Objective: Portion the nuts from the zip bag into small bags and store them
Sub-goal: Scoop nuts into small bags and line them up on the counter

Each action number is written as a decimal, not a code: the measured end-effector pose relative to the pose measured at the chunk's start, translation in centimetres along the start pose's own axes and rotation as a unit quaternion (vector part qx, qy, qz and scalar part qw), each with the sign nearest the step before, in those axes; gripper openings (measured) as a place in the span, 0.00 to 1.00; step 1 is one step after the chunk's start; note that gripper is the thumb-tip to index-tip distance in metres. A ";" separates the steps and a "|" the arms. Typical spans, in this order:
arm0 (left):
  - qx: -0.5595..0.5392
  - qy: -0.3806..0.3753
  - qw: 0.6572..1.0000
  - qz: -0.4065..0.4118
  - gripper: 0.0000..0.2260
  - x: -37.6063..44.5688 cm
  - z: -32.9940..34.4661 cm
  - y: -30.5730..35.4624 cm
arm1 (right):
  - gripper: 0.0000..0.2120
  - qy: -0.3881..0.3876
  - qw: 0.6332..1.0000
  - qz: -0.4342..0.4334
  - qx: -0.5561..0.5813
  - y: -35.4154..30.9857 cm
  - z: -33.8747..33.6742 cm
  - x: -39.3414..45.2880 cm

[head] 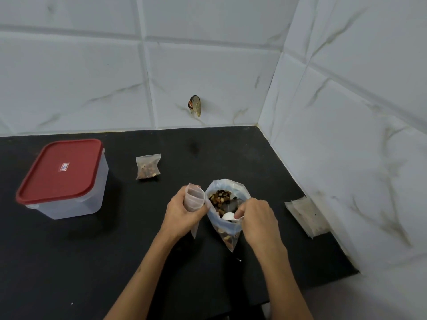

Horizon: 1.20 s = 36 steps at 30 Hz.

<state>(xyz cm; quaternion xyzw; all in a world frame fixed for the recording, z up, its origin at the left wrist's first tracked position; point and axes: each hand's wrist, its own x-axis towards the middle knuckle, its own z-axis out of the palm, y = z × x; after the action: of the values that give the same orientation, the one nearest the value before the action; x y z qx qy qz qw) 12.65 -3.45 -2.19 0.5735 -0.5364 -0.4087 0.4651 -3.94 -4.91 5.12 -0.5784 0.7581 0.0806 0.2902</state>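
An open zip bag (227, 225) of mixed nuts stands on the black counter near the middle. My left hand (181, 212) grips an empty small clear bag (195, 199), its mouth held open just left of the zip bag. My right hand (258, 218) holds a white spoon (228, 216) dipped inside the zip bag's mouth. A filled small bag (147, 166) of nuts lies flat further back on the counter.
A clear container with a red lid (62, 172), closed, sits at the left. A stack of empty small bags (306, 215) lies at the right by the tiled wall. The black counter (92, 262) ends at tiled walls behind and to the right.
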 end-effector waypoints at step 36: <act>0.023 -0.136 0.986 -0.090 0.12 0.6 0.0 -0.5 | 0.10 0.179 0.972 -0.095 0.121 0.0 3.9 4.4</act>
<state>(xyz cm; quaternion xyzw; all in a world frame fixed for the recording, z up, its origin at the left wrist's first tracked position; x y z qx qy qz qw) 12.80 -4.04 -2.69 0.5693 -0.5501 -0.5103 0.3359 -3.29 -6.76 -0.40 -0.6133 0.7435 -0.1451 0.2239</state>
